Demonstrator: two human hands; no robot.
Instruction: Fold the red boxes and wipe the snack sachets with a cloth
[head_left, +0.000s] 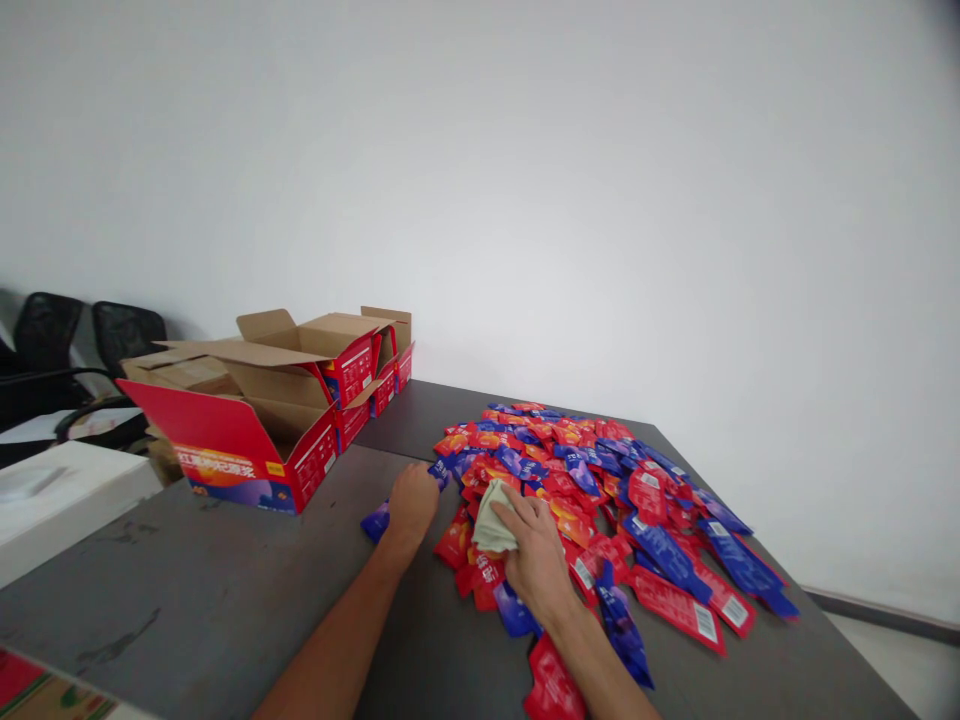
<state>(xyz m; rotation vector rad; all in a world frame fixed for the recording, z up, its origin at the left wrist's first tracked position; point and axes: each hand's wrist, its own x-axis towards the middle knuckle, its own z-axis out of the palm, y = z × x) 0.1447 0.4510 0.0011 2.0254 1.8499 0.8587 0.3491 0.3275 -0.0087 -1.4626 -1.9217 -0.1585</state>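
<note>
A big heap of red and blue flat sachets [600, 490] covers the right half of a dark grey table [225, 580]. My left hand [411, 500] rests at the heap's left edge, its fingers curled down on a blue sachet [439, 470]; another blue sachet [375, 522] lies beside the wrist. My right hand [534, 555] lies on the near side of the heap and grips a pale green cloth [491, 520] pressed onto the sachets.
Several open red cardboard boxes [255, 440] with brown flaps stand in a row at the table's left back. Two black chairs [90, 345] and a white surface [60, 490] lie beyond the left edge. A white wall is behind.
</note>
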